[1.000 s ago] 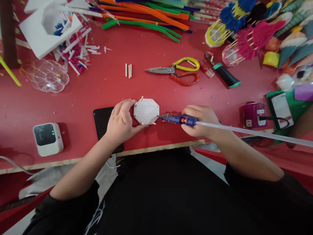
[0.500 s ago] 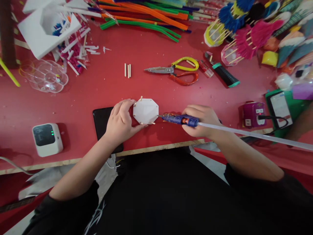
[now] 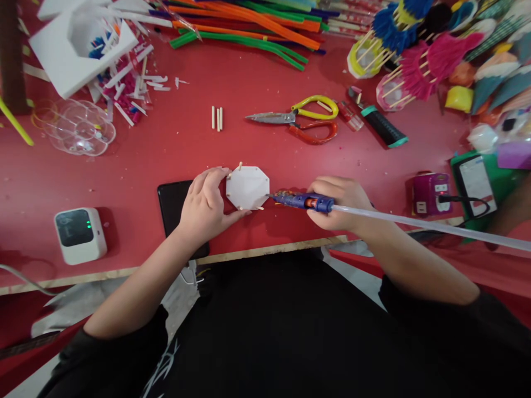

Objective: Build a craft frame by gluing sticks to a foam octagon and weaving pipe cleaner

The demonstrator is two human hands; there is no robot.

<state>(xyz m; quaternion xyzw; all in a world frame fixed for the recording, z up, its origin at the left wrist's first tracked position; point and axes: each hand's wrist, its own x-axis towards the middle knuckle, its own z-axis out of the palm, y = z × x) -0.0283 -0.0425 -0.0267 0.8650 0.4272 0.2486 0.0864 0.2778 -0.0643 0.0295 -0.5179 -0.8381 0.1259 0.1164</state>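
A white octagonal piece (image 3: 248, 188) with small wooden pegs along its edge lies on the red table (image 3: 174, 138). My left hand (image 3: 206, 202) grips it from the left, thumb at the lower edge and fingers at the upper left. My right hand (image 3: 342, 202) is wrapped round a blue hot glue gun (image 3: 305, 200), whose nozzle points left and meets the octagon's right edge. From the gun's back a long translucent glue stick (image 3: 415, 221) runs to the right. Beyond the octagon lie three short wooden sticks (image 3: 217, 119).
Scissors (image 3: 274, 118) with yellow and red handles and a black-and-green tool (image 3: 384, 127) lie farther back. A black phone (image 3: 170, 207) is partly under my left hand. A white device (image 3: 81, 236) stands left, a purple power socket (image 3: 431, 193) right. Pipe cleaners (image 3: 249, 25) line the back.
The glue gun's back end and glue stick have shifted slightly left and up. My left hand and the octagonal piece stay nearly still.
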